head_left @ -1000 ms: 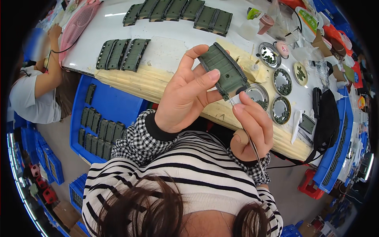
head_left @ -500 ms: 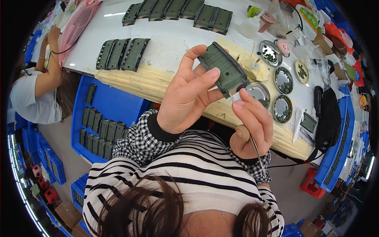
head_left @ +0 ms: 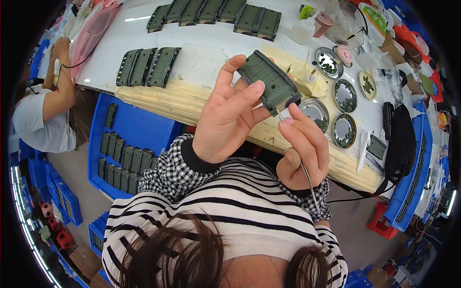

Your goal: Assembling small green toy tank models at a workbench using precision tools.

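My left hand (head_left: 229, 108) is closed around a dark green plastic housing (head_left: 270, 77) with ridged edges, thumb on its face and fingers behind it. The housing is tilted, with a small round hole and a dark spot near its lower right corner. My right hand (head_left: 307, 151) is closed on a thin metal pick (head_left: 309, 185), its tip touching the lower end of the housing near the table's front edge. The exact contact at the tip is too small to make out. Round metal dishes of small dark green pieces, one of them (head_left: 314, 113) nearest, stand just right of the housing.
Similar green housings (head_left: 143, 67) lie in rows on the white table (head_left: 201, 55). A blue bin (head_left: 144, 117) at the left holds more. Foam padding (head_left: 177, 101) covers the table's front edge. A black bag (head_left: 402, 144) lies at the right. Another person (head_left: 45, 113) sits at far left.
The housing and both hands have shifted slightly left, and the housing has turned a little. The pick remains at its lower end.
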